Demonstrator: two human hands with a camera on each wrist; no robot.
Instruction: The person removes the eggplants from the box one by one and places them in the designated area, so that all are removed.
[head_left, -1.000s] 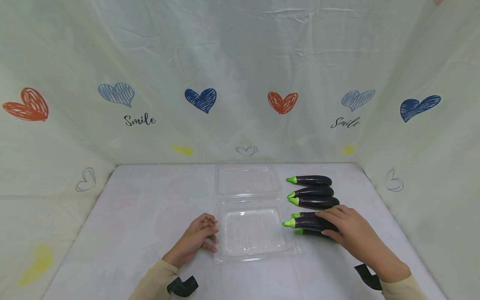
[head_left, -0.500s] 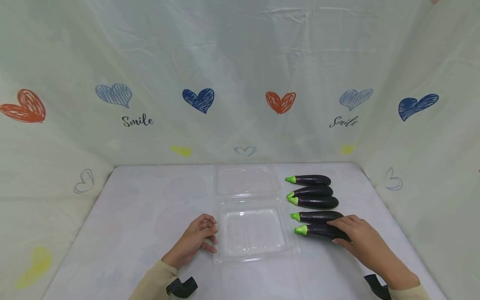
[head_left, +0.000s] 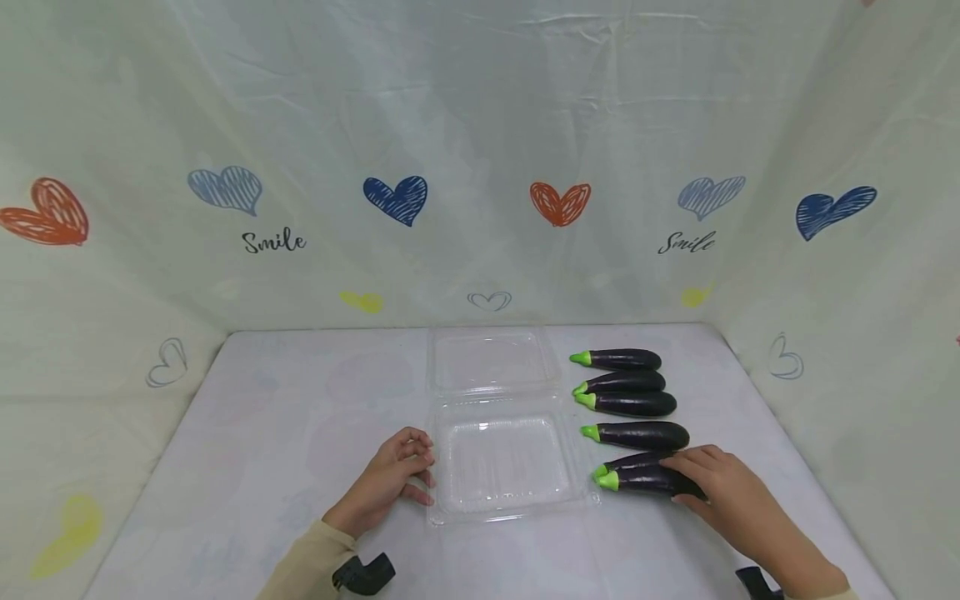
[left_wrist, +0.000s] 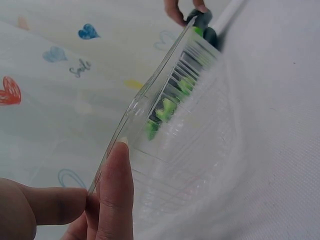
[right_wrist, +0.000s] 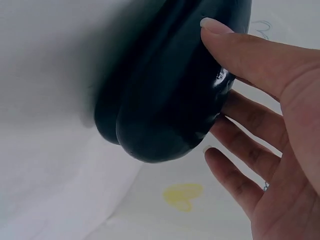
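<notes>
A clear plastic clamshell container (head_left: 510,467) lies opened out on the table, its lid (head_left: 493,362) folded back at the far side. My left hand (head_left: 397,471) pinches the container's left rim between thumb and fingers, as the left wrist view shows close up. On the right, my right hand (head_left: 723,492) grips the rounded end of the nearest eggplant (head_left: 648,479), whose green stem points left. Another eggplant (head_left: 633,460) lies right behind the held one, partly hidden by it. In the right wrist view the held eggplant (right_wrist: 170,100) overlaps that second one (right_wrist: 107,117).
Beyond the right hand several more dark eggplants (head_left: 633,434) lie in a column right of the container, stems toward it. A pale sheet with printed hearts (head_left: 395,200) hangs behind the white-covered table (head_left: 300,400).
My right hand has moved right and toward me with the eggplant it grips, off the row's near eggplants. The second near eggplant shows again behind it. The left hand stays on the rim.
</notes>
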